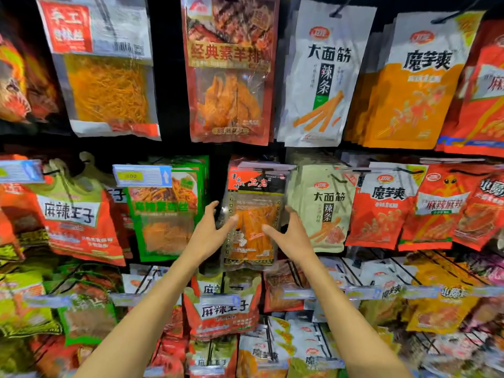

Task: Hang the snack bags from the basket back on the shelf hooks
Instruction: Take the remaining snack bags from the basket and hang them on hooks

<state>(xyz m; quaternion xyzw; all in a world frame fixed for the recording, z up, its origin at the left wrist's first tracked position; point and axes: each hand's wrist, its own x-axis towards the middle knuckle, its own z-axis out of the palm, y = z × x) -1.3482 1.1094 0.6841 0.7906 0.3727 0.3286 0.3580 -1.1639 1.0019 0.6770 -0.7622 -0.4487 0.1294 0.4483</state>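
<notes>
A clear snack bag [255, 214] with a red top band and orange strips inside hangs in the middle row of the shelf, its top at a hook under a price rail. My left hand [208, 233] holds the bag's left edge, thumb on the front and fingers behind. On the right edge my right hand [290, 234] holds it the same way. The hook itself is hidden behind the bag's top. The basket is not in view.
Hanging snack bags fill the shelf on all sides: a green bag [163, 211] to the left, a pale green bag [323, 208] to the right, red bags [222, 312] below. Price rails [141, 175] and bare wire hooks [379, 260] stick out towards me.
</notes>
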